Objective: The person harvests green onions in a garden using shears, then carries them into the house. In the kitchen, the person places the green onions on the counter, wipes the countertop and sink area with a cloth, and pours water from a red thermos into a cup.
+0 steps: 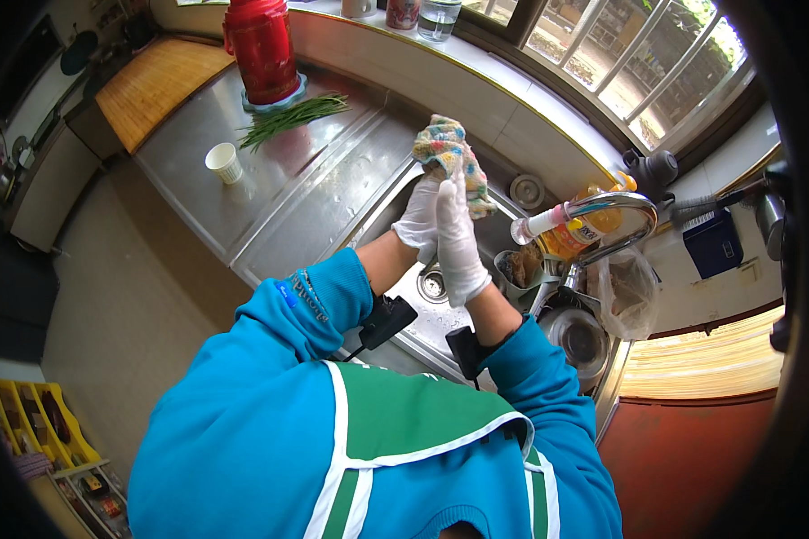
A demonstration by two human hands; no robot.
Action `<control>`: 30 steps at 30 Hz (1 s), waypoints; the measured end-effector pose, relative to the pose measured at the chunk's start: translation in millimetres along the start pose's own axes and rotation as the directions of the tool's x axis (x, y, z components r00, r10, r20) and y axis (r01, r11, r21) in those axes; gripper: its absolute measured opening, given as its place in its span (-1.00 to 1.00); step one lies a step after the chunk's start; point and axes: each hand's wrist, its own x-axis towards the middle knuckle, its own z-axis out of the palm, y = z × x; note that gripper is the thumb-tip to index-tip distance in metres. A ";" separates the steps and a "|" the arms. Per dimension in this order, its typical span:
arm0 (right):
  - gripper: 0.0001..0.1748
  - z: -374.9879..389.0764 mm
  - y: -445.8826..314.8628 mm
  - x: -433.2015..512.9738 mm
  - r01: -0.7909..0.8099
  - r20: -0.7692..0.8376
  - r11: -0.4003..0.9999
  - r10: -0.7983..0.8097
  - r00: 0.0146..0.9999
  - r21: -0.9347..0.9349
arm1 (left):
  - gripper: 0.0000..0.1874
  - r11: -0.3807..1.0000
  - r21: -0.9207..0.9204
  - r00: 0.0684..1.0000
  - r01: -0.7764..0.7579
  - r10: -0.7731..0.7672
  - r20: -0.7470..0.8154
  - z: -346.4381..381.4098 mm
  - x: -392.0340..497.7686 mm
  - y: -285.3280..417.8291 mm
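Both hands wear white gloves and are raised over a stainless steel sink (433,306). My left hand (421,210) and my right hand (456,242) press together around a multicoloured knitted cloth (445,145), which bunches above the fingers and hangs down behind my right hand. The sink's drain (433,286) shows just below the hands. To the right, the chrome faucet (637,210) arches over with a pale spray nozzle (536,225) at its end. Parts of the fingers are hidden by the cloth and by each other.
A red thermos (264,54), green stalks (293,120) and a paper cup (223,162) stand or lie on the steel counter at left. Right of the sink are an orange bottle (576,226), a clear plastic bag (625,293) and a metal pot (575,343). A glass (438,19) stands on the sill.
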 end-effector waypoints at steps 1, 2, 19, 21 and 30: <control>-0.15 3.2 -0.6 -7.1 -0.035 0.033 0.998 0.037 0.999 -0.054 | -0.66 0.991 0.118 0.992 -0.063 0.076 -0.105 -0.5 -0.3 5.5; -0.13 3.2 -1.3 -9.9 -0.034 0.054 0.993 0.040 0.998 -0.117 | -0.66 0.982 0.183 0.991 -0.043 0.065 -0.117 -0.8 4.9 9.6; -0.33 -5.3 1.1 -12.1 -0.130 0.030 0.991 0.129 0.991 0.019 | -0.65 0.956 0.292 0.991 0.030 0.009 -0.133 -0.3 -1.3 24.4; -0.35 -12.5 -5.8 -22.7 -0.073 0.275 0.991 0.103 0.956 -0.117 | -0.62 0.897 0.440 0.984 0.050 0.031 -0.174 3.6 2.5 47.4; -0.66 -33.5 1.5 -10.9 -0.270 -0.097 0.834 0.357 0.929 0.482 | -0.63 0.952 0.255 0.972 0.168 -0.117 -0.204 23.6 -39.5 -9.3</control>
